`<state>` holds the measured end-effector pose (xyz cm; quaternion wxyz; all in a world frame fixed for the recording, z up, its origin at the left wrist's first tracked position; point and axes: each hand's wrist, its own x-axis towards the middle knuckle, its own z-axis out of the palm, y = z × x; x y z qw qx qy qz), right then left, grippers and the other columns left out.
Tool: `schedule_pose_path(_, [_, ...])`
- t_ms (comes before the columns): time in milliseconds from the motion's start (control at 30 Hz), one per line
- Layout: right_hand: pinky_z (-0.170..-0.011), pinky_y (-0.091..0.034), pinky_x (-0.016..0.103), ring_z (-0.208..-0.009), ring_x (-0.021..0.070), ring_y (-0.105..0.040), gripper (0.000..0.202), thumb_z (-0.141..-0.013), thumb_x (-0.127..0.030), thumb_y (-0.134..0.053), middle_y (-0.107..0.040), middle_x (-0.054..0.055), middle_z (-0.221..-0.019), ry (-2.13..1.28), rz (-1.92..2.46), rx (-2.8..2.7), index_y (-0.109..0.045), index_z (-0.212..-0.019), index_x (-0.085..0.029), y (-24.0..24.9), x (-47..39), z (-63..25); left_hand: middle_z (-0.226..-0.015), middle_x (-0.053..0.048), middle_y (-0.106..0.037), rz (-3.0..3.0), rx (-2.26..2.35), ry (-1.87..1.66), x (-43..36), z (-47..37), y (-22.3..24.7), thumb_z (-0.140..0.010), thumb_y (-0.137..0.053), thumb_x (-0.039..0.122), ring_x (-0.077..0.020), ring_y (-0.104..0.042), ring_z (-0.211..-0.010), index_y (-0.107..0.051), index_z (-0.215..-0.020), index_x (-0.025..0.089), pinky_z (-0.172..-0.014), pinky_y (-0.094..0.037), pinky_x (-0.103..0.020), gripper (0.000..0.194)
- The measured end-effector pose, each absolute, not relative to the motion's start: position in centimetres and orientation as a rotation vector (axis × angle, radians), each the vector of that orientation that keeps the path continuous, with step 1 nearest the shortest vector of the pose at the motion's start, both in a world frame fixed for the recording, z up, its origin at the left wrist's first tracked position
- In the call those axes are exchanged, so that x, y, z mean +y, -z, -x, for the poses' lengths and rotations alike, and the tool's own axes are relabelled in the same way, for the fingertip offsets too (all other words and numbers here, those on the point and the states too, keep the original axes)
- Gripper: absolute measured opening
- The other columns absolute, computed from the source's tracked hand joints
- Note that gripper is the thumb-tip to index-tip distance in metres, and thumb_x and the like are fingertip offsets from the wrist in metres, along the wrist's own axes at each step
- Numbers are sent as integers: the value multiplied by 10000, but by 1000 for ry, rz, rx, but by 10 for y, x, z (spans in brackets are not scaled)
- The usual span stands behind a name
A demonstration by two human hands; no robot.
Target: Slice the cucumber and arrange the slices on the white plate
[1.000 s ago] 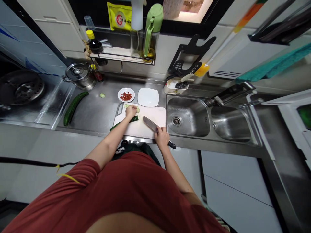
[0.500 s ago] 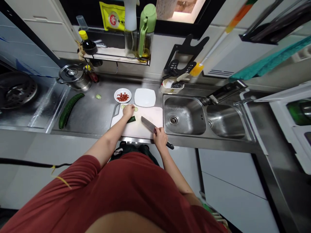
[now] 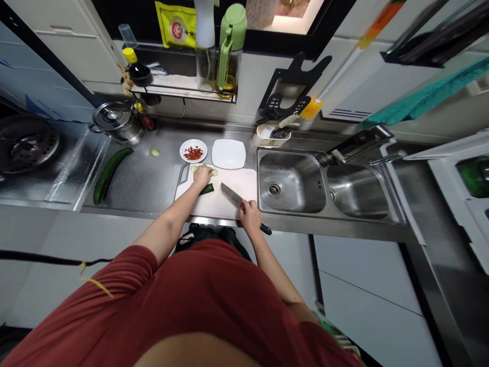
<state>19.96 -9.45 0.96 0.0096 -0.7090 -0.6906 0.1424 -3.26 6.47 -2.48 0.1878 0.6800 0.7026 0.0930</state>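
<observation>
My right hand (image 3: 251, 216) is wrapped round a kitchen knife (image 3: 230, 193) near the base of its blade. The blade points up and left above the white cutting board (image 3: 214, 207), and the black handle end sticks out past the counter edge. At the board's upper part, my left hand (image 3: 202, 176) is closed, its fingertips pinching at a pale green cucumber slice (image 3: 214, 172); the palm hides part of what lies below. More slices lie left of this hand. Just below it rests a dark green piece of cucumber (image 3: 207, 189).
Behind the board stand a bowl of chopped red pieces (image 3: 193, 151) and a white square plate (image 3: 228, 154). A whole cucumber (image 3: 109, 175) and a loose slice (image 3: 155, 152) lie left. A steel pot (image 3: 117, 122) stands at the back left; a double sink (image 3: 291, 181) adjoins the right.
My right hand and the knife have shifted very slightly left. My left hand stays nearly in place over the slices. The camera view has moved a little.
</observation>
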Motion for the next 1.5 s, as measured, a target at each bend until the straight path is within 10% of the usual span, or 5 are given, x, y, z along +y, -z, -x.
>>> schedule_pose_path(1500, [-769, -372, 243, -919, 177, -558, 266, -976, -261, -406, -603, 74, -1034, -743, 2089, -2106, -604, -1129, -173, 0, -81, -172, -1111, -70, -628, -1952, 1886, -647, -34, 53, 6, -937, -470, 347, -209, -539, -1074, -697, -1086, 239, -966, -405, -309, 293])
